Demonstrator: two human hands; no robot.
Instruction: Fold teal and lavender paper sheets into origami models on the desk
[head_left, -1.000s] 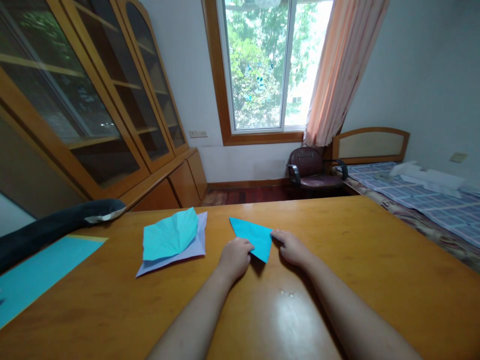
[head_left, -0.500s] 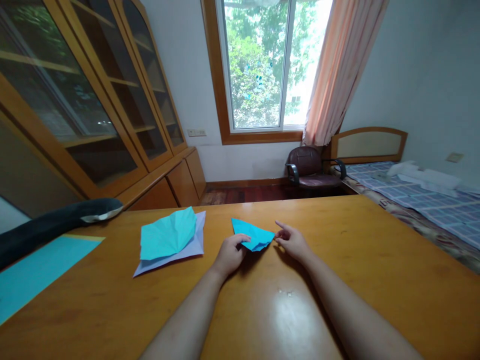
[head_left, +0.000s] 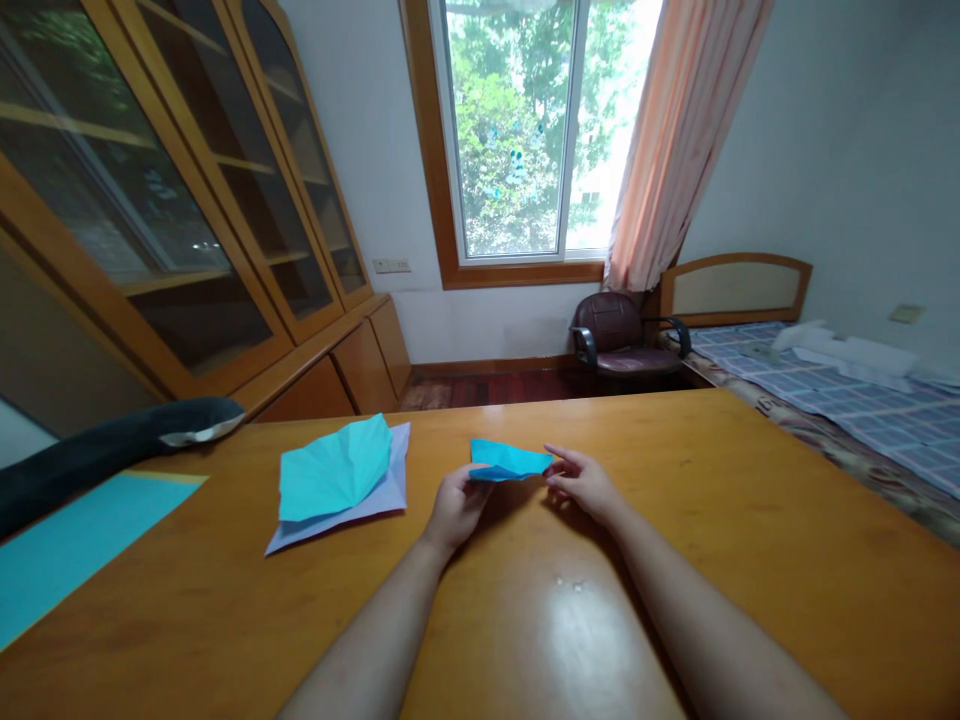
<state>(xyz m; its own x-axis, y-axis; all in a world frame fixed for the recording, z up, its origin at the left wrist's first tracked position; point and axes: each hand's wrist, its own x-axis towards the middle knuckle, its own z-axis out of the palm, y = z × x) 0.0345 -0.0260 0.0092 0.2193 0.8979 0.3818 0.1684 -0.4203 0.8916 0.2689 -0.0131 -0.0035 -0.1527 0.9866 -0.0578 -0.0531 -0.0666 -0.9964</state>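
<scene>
A folded piece of bright blue paper (head_left: 510,458) is held just above the wooden table, with a darker blue folded edge facing me. My left hand (head_left: 456,510) grips its left end; the fingers beneath are partly hidden. At the opposite end, my right hand (head_left: 581,482) has the paper's right corner between index finger and thumb. Left of my hands, a creased turquoise paper (head_left: 334,470) lies on top of a lilac paper (head_left: 397,490).
The wooden table (head_left: 675,520) spans the foreground. A flat turquoise sheet (head_left: 82,540) lies at its left, beside a dark long object (head_left: 112,440) with a whitish patch. Beyond stand a glass-door cabinet (head_left: 217,330), an office chair (head_left: 622,340) and a bed (head_left: 810,370).
The blue paper has tilted, so its upper face looks narrower and its dark folded edge shows more. My right hand has closed in on its right corner.
</scene>
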